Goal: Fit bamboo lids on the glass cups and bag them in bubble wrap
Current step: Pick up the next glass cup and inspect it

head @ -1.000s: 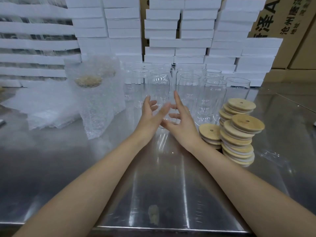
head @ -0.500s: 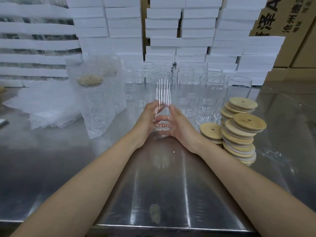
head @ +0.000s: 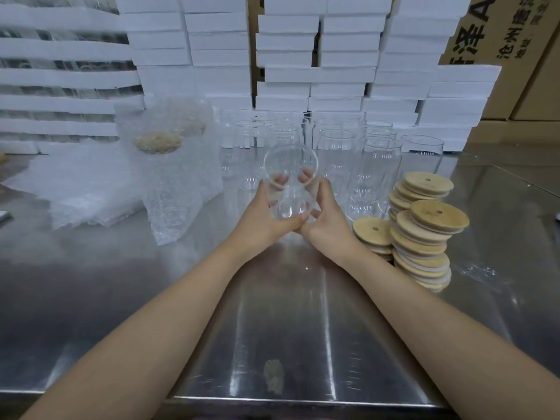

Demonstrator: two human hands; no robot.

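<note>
Now both grips, left hand (head: pixel 260 221) and right hand (head: pixel 328 227), are closed round the glass cup (head: pixel 290 180), tilted toward me above the surface (head: pixel 272 328) — smooth glass may slip and hit the standing cups (head: pixel 374 165), or my wrist may topple the bamboo lids (head: pixel 424 234).

Entry 1: cardboard carton (head: pixel 500 31), upper right of your view, behind white foam stacks (head: pixel 394 86).
- Print: black, tilted, cropped by frame edge and by foam.
- Large characters: you read "泽", then Latin "A". Further large character left of "泽" is cut off, illegible.
- Smaller line below: "沧州" clear. Next character looks like "唐". Remainder runs out of frame.
- Smallest line under that: likely "地址", too blurred for you to confirm.
</note>
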